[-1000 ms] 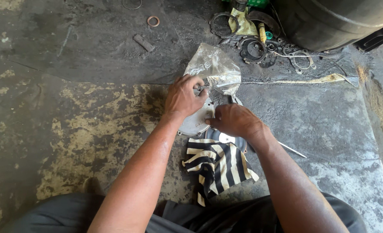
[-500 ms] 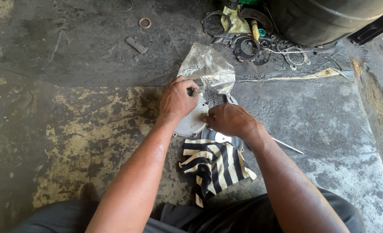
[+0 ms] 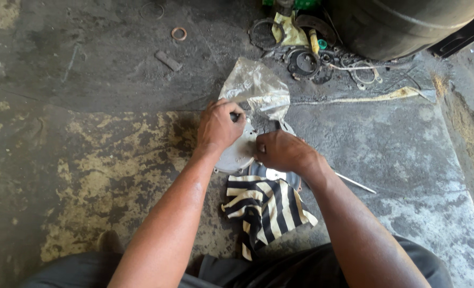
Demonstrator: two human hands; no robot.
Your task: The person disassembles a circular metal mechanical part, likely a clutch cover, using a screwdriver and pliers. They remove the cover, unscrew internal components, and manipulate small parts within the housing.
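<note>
Item: round grey metal cover plate (image 3: 237,154), lying flat on the concrete floor (image 3: 87,106) near its middle, directly in front of the person's knees. Judged rigid, moderately heavy, probably greasy and so slippery; best taken by the rim, where small lugs show at the lower edge.

Left hand (image 3: 218,127): rests on the plate's upper left part, fingers curled tight around a small dark handle-like object (image 3: 235,116), which stands at the fingertips over the plate.

Right hand (image 3: 281,151): lies on the plate's right edge, fingers bent and drawn together against the metal; whether they pinch anything cannot be told, as the fingertips are hidden. The plate thus sits between and beneath both hands.

Adjoining: crumpled clear plastic bag (image 3: 258,88) just beyond the plate; striped black-and-cream cloth (image 3: 266,210) on the near side, touching it; thin metal rod (image 3: 354,183) to the right, beside the right wrist.

Farther out: heap of gaskets and rings (image 3: 306,61) toward the far edge of the floor, beside a dark drum (image 3: 402,24) in the far right corner; copper washer (image 3: 179,33) and small flat bar (image 3: 168,60) far left, well apart.
</note>
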